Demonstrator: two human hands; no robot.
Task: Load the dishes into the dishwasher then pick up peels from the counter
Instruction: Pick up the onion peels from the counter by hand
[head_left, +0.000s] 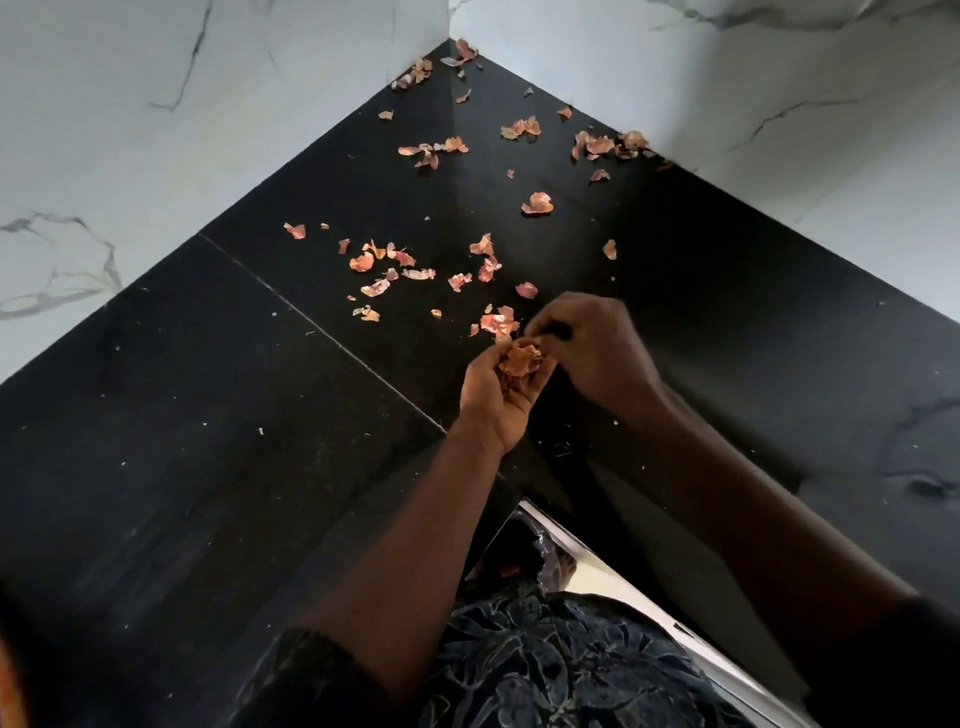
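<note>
Dozens of onion peels (537, 203) are lying toward twelve o'clock; we are cupping a wad (519, 361) in our left hand (493, 397), our right hand (597, 343) pinching another; probably feather-light, brittle, best nipped by curled edges.

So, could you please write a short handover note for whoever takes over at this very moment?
Left hand: cupped palm up, holding a bunch of gathered peels.
Right hand: fingers curled, pinching at that bunch.
Scattered peels lie across the black counter, up to the back corner.
Done: one handful gathered.
Left: the many scattered peels; dishwasher out of view, loading unknown.
</note>
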